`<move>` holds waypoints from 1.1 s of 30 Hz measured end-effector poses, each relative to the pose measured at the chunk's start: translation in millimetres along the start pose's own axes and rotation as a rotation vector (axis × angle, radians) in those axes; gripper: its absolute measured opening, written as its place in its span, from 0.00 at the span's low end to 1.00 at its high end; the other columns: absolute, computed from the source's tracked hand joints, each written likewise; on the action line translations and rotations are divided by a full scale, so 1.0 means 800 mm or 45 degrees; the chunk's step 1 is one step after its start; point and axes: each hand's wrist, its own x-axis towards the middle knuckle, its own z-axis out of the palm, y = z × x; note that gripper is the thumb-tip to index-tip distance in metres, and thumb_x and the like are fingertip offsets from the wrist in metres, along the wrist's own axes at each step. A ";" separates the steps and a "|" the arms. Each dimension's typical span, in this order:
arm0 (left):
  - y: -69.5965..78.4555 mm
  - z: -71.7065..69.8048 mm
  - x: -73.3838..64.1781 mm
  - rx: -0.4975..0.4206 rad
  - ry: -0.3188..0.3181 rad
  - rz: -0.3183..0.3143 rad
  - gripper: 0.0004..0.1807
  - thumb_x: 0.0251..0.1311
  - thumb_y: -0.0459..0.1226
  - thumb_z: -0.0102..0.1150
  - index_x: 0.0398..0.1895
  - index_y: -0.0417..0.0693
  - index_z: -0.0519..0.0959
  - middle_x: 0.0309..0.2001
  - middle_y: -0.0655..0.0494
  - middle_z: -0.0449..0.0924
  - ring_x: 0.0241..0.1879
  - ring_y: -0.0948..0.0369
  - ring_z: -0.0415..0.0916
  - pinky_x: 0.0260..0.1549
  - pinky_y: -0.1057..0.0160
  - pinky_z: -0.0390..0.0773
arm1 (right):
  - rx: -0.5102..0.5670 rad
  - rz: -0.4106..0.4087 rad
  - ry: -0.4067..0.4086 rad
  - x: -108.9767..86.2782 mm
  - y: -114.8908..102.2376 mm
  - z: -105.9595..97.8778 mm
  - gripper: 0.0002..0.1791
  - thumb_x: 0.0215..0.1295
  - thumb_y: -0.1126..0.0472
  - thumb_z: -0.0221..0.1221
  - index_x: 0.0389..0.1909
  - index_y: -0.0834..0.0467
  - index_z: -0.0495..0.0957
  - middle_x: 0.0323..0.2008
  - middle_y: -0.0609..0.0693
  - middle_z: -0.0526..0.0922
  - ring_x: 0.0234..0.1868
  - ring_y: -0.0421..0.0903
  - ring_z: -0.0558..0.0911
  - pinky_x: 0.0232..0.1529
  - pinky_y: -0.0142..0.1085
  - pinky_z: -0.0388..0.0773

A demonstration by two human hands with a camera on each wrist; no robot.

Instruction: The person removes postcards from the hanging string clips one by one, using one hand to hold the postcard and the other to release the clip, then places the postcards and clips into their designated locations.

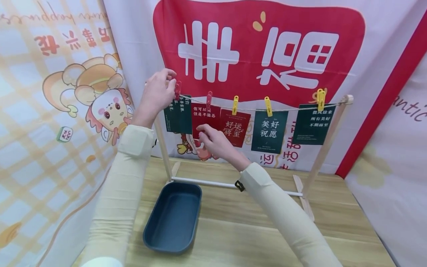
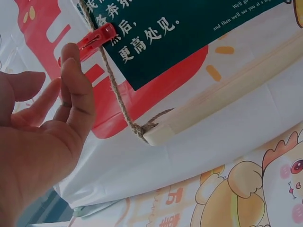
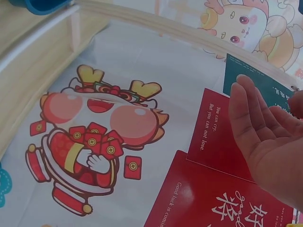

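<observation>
Left hand (image 1: 158, 91), loosely bent and empty, is beside the leftmost red clip (image 1: 178, 89); right hand (image 1: 218, 142), relaxed and empty, is near a red card (image 1: 202, 119).

Wood-grain table (image 1: 230, 233) underneath. Back cloth (image 1: 133, 22): white, big red panel (image 1: 250, 44) carrying two large white Chinese characters; cartoon figure (image 3: 85, 142) with red envelopes lower down. Left cloth (image 1: 33, 111): pale orange check on white, cartoon animal (image 1: 106, 107), lettering. Right: diagonal red band (image 1: 388, 96), white cloth (image 1: 403, 141) beyond.
</observation>
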 end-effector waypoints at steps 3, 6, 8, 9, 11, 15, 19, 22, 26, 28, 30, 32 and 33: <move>-0.002 -0.002 0.003 0.009 -0.067 -0.002 0.28 0.72 0.49 0.45 0.72 0.53 0.61 0.67 0.50 0.68 0.55 0.54 0.74 0.54 0.56 0.80 | 0.013 -0.009 0.010 0.005 -0.001 0.000 0.19 0.75 0.56 0.49 0.64 0.54 0.68 0.42 0.50 0.83 0.34 0.43 0.83 0.36 0.34 0.83; -0.005 -0.002 0.005 0.011 -0.128 -0.023 0.30 0.72 0.50 0.45 0.74 0.55 0.58 0.67 0.49 0.68 0.50 0.55 0.77 0.51 0.57 0.81 | 0.011 -0.011 0.004 0.009 -0.003 0.000 0.19 0.75 0.57 0.49 0.64 0.54 0.68 0.43 0.51 0.83 0.34 0.43 0.84 0.38 0.34 0.83; -0.007 -0.002 0.006 -0.001 -0.165 -0.037 0.32 0.71 0.53 0.45 0.75 0.56 0.56 0.66 0.50 0.69 0.47 0.55 0.79 0.49 0.58 0.82 | 0.011 -0.005 0.000 0.011 -0.003 0.002 0.19 0.75 0.58 0.50 0.64 0.54 0.68 0.44 0.52 0.83 0.34 0.43 0.84 0.38 0.34 0.83; -0.008 -0.002 0.007 -0.010 -0.181 -0.042 0.33 0.71 0.54 0.45 0.75 0.56 0.55 0.65 0.50 0.69 0.45 0.55 0.80 0.48 0.59 0.82 | 0.012 0.000 0.000 0.012 -0.003 0.002 0.19 0.75 0.58 0.50 0.64 0.54 0.67 0.45 0.53 0.83 0.35 0.43 0.84 0.38 0.34 0.83; -0.011 -0.002 0.008 -0.047 -0.211 -0.056 0.34 0.70 0.56 0.45 0.76 0.56 0.55 0.64 0.50 0.70 0.44 0.55 0.82 0.45 0.61 0.83 | 0.016 0.008 -0.004 0.014 -0.002 0.003 0.19 0.75 0.58 0.49 0.64 0.54 0.67 0.46 0.54 0.83 0.35 0.44 0.84 0.37 0.33 0.83; -0.016 -0.001 0.012 -0.101 -0.247 -0.094 0.35 0.70 0.57 0.43 0.76 0.56 0.54 0.67 0.51 0.69 0.45 0.55 0.82 0.43 0.63 0.83 | 0.024 0.016 -0.017 0.020 -0.002 0.002 0.21 0.74 0.57 0.50 0.65 0.53 0.66 0.51 0.54 0.83 0.36 0.44 0.84 0.37 0.33 0.83; -0.021 0.002 0.015 -0.107 -0.258 -0.116 0.36 0.69 0.59 0.43 0.75 0.56 0.54 0.70 0.52 0.66 0.46 0.55 0.82 0.45 0.60 0.83 | 0.015 0.018 -0.005 0.025 -0.005 0.000 0.22 0.73 0.53 0.53 0.65 0.51 0.66 0.51 0.49 0.83 0.36 0.43 0.83 0.37 0.31 0.83; -0.021 0.004 0.016 -0.109 -0.264 -0.113 0.36 0.68 0.60 0.44 0.75 0.56 0.56 0.66 0.51 0.70 0.46 0.55 0.82 0.45 0.59 0.83 | 0.017 0.033 0.004 0.030 -0.006 -0.001 0.22 0.72 0.53 0.53 0.65 0.50 0.66 0.47 0.47 0.83 0.35 0.43 0.83 0.37 0.32 0.83; -0.020 0.008 0.018 -0.088 -0.272 -0.072 0.35 0.69 0.58 0.44 0.75 0.55 0.57 0.58 0.50 0.74 0.45 0.56 0.81 0.48 0.58 0.82 | 0.023 0.053 0.004 0.035 -0.006 -0.001 0.22 0.73 0.54 0.53 0.65 0.50 0.66 0.44 0.48 0.84 0.34 0.44 0.84 0.37 0.34 0.84; -0.018 0.011 0.020 -0.072 -0.272 -0.055 0.34 0.71 0.57 0.43 0.74 0.53 0.58 0.56 0.48 0.74 0.45 0.55 0.80 0.50 0.56 0.81 | 0.011 0.054 0.009 0.037 -0.006 -0.001 0.22 0.73 0.54 0.53 0.65 0.51 0.67 0.44 0.48 0.84 0.34 0.46 0.83 0.37 0.34 0.83; -0.018 0.012 0.021 -0.042 -0.266 -0.058 0.33 0.71 0.56 0.42 0.74 0.53 0.59 0.55 0.47 0.75 0.45 0.54 0.80 0.53 0.55 0.80 | -0.001 0.056 0.004 0.041 -0.006 -0.001 0.22 0.73 0.53 0.53 0.65 0.51 0.67 0.44 0.48 0.84 0.35 0.47 0.83 0.37 0.33 0.83; -0.016 0.015 0.023 -0.026 -0.262 -0.064 0.32 0.72 0.56 0.41 0.73 0.52 0.60 0.54 0.47 0.75 0.45 0.53 0.79 0.55 0.53 0.78 | -0.018 0.065 -0.004 0.043 -0.005 -0.002 0.23 0.73 0.52 0.53 0.65 0.51 0.67 0.44 0.48 0.83 0.36 0.47 0.82 0.36 0.31 0.82; -0.016 0.017 0.024 -0.021 -0.263 -0.068 0.32 0.72 0.56 0.41 0.73 0.52 0.60 0.54 0.46 0.75 0.45 0.53 0.79 0.56 0.53 0.78 | -0.020 0.073 -0.006 0.044 -0.004 -0.003 0.23 0.73 0.51 0.53 0.65 0.51 0.67 0.44 0.48 0.83 0.36 0.47 0.82 0.35 0.31 0.82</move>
